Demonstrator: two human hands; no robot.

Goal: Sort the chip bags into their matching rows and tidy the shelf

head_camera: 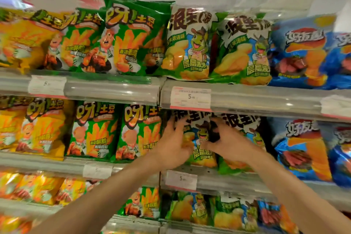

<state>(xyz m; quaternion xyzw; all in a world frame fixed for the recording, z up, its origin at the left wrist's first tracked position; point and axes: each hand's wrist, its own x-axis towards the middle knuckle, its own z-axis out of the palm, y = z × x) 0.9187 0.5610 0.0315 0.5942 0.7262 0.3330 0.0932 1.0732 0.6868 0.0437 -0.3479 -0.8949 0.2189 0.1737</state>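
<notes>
Both my hands are on a white-and-green turtle chip bag [201, 150] standing in the middle shelf row. My left hand [173, 143] grips its left edge with curled fingers. My right hand [223, 141] holds its right side, thumb over the front. A second turtle bag [245, 129] stands just to the right. Green fries bags [138, 131] fill the row to the left, and blue bags [302, 146] the row to the right.
The top shelf [114, 87] carries yellow, green, turtle and blue bags in the same order. Price tags [190, 99] hang on the shelf rails. The lower shelf [218, 178] edge runs under my forearms, with more bags below it.
</notes>
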